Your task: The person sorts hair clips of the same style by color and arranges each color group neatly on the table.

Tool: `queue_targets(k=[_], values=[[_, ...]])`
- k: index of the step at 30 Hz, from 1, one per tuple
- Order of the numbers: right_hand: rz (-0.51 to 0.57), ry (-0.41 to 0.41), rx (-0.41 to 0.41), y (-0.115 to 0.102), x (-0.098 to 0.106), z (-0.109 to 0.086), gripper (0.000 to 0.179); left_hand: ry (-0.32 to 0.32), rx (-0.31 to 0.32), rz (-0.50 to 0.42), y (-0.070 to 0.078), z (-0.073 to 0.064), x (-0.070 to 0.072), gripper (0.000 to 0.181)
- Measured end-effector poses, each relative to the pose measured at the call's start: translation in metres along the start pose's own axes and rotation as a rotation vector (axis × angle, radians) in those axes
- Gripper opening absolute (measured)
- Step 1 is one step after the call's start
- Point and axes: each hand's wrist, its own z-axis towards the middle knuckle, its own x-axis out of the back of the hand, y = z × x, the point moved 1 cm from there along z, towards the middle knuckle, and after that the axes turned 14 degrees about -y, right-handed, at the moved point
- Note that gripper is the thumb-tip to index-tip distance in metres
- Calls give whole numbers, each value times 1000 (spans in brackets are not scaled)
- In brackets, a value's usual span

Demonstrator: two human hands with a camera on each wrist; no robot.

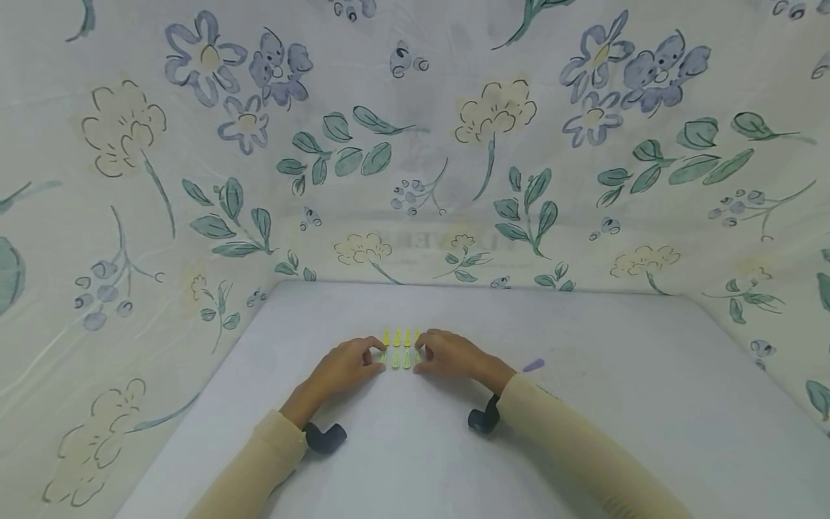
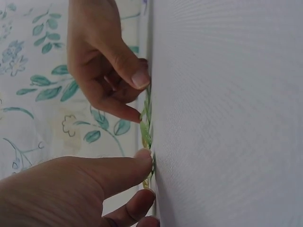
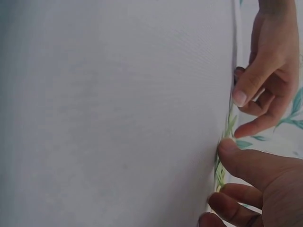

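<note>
Two short rows of small teardrop-shaped hair clips lie on the white table: yellow clips (image 1: pixel 398 338) behind, green clips (image 1: pixel 395 359) in front. My left hand (image 1: pixel 350 366) is at the left end of the rows, its thumb and index finger curled about the end green clip (image 1: pixel 384 357). At the right end, my right hand (image 1: pixel 450 355) holds the last green clip (image 1: pixel 418 355) in the same way, between thumb and index finger. The wrist views see the clips edge-on, partly hidden by the fingertips.
A purple hair clip (image 1: pixel 534 365) lies apart on the table (image 1: pixel 616 418), right of my right wrist. A flower-printed sheet (image 1: pixel 428 166) hangs along the table's back and sides. Dark wrist-camera mounts (image 1: pixel 326 437) stick out from both sleeves.
</note>
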Motion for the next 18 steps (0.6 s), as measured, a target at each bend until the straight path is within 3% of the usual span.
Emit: queue_targets(k=[18], values=[[18, 3, -17, 2, -3, 7, 45, -1, 37, -64, 0, -1, -1, 36]])
